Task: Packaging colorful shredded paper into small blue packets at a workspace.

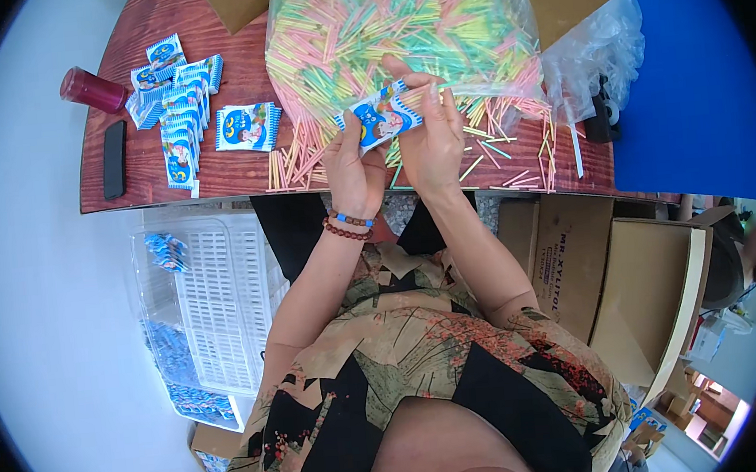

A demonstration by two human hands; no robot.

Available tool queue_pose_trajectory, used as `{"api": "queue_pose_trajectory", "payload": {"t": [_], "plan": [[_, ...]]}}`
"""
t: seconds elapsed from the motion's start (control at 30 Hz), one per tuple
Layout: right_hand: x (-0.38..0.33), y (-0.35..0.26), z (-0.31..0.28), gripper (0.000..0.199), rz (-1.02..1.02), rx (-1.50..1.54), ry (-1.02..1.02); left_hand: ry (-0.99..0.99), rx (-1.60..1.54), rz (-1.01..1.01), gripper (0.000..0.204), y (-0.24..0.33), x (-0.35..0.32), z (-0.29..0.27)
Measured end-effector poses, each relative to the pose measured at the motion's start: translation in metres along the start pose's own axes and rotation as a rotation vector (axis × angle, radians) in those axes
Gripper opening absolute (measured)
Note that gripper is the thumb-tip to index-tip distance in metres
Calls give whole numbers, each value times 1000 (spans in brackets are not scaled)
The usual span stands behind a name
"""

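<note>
A: What do the hands hold?

B: The left hand (351,171) and right hand (433,143) grip one small packet (382,118) together, mouth toward the straws (397,30) at twelve o'clock.

A: And nine o'clock?

B: More packets (178,119) piled on the surface (240,171), within reach.

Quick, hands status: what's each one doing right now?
Left hand: closed on the lower left end of the small blue-and-white packet.
Right hand: closed on the same packet's right side, above the loose coloured sticks.

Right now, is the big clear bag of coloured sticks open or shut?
Open: the clear bag lies on the wooden table, with coloured sticks spilled out of it.
</note>
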State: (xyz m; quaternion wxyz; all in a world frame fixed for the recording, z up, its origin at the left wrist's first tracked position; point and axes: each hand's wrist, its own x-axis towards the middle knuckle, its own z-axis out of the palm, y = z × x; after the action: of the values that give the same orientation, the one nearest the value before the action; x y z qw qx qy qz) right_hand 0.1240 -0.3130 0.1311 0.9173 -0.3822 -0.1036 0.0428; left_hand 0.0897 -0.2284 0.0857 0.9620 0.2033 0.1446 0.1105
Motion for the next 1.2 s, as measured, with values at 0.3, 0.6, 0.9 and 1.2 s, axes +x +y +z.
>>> {"api": "queue_pose_trajectory", "payload": {"t": [0.3, 0.6, 0.9, 1.2], "plan": [[13, 2, 2, 34, -106, -149, -63, -27, -118, -110, 23, -5, 8, -15], [18, 5, 14, 45, -147, -274, -151, -81, -213, -127, 31, -1, 10, -25], [13, 3, 27, 53, 5, -427, -277, -89, -377, -178, 37, 2, 6, -24], [21, 11, 32, 52, -104, -365, -332, -68, -443, -199, 39, 8, 10, -19]]}}
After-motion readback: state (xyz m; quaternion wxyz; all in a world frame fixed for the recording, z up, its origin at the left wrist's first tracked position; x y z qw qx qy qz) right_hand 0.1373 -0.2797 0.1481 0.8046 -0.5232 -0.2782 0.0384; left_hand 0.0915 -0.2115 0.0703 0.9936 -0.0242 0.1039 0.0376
